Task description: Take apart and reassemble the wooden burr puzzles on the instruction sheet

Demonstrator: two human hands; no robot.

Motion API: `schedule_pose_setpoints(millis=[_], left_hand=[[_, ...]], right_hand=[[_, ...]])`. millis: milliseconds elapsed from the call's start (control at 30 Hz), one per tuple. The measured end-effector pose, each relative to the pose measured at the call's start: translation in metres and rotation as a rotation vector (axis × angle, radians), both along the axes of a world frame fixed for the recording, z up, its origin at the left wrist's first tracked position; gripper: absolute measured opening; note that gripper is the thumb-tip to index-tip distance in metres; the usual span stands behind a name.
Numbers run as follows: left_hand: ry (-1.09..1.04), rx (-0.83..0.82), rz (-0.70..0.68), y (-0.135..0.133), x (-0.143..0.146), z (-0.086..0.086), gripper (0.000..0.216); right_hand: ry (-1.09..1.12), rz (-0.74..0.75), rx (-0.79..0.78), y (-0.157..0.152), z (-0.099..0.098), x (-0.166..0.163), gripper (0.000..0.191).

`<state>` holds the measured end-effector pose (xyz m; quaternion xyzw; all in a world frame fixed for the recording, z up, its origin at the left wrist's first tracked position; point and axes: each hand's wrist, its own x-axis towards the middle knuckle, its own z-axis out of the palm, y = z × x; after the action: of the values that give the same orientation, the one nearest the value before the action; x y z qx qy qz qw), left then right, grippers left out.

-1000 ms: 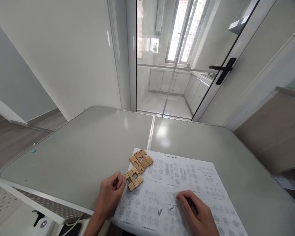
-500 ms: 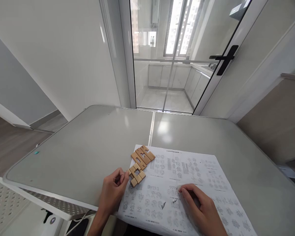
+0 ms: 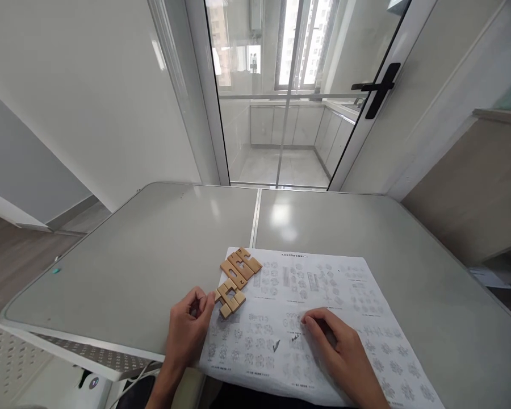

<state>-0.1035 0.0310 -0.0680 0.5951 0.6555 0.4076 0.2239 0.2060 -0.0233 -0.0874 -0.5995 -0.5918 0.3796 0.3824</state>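
Observation:
My left hand [image 3: 191,318] is closed at the paper's left edge, thumb and forefinger pinched at the left end of a light wooden puzzle piece [image 3: 218,295]. This piece lies against other light notched blocks [image 3: 234,302] grouped around a square gap. Just beyond them lie several flat, darker wooden puzzle pieces [image 3: 241,267] side by side, with cutouts and dark numerals. My right hand [image 3: 338,349] rests on the printed sheet [image 3: 281,318], its thumb and fingertips together and nothing visible between them.
Small drawings of puzzle shapes cover the sheet, which has small tears near its middle. Underneath is a grey table [image 3: 174,238] with a pale seam [image 3: 256,216]. A glass door with a black handle [image 3: 378,90] stands behind. A perforated white panel [image 3: 8,352] is at lower left.
The head view has shifted slightly, so table, sheet and hands appear a little further left. Both hands keep nearly the same pose, and the wooden pieces stay in the same arrangement.

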Motion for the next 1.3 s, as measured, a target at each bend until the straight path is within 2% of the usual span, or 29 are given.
schedule_pose_setpoints(millis=[100,167,233,400,567,767,933,1300], left_hand=[[0.093,0.123,0.011,0.001,0.006,0.004,0.035],[0.167,0.198,-0.033,0.004,0.013,0.005,0.023],[0.233,0.225,-0.080,0.010,0.021,0.005,0.023],[0.333,0.112,-0.150,0.031,0.038,-0.002,0.054],[0.294,-0.063,-0.208,0.052,0.042,0.002,0.081],[0.260,-0.134,-0.254,0.059,0.047,0.011,0.075],[0.284,-0.194,-0.269,0.068,0.047,0.013,0.081],[0.329,-0.157,-0.522,0.105,0.037,0.023,0.080]], right_hand=[[0.009,0.004,0.001,0.000,0.002,0.000,0.036],[0.011,0.008,0.008,0.001,0.002,-0.001,0.037],[0.007,0.012,0.010,0.001,0.003,-0.001,0.036],[0.008,0.015,0.014,0.001,0.006,-0.001,0.035],[0.011,0.007,0.033,0.003,0.008,-0.002,0.036],[0.017,0.028,0.028,0.004,0.004,0.000,0.036],[0.036,0.030,0.003,0.003,0.006,0.000,0.034],[0.043,0.030,0.030,0.005,0.007,-0.001,0.035]])
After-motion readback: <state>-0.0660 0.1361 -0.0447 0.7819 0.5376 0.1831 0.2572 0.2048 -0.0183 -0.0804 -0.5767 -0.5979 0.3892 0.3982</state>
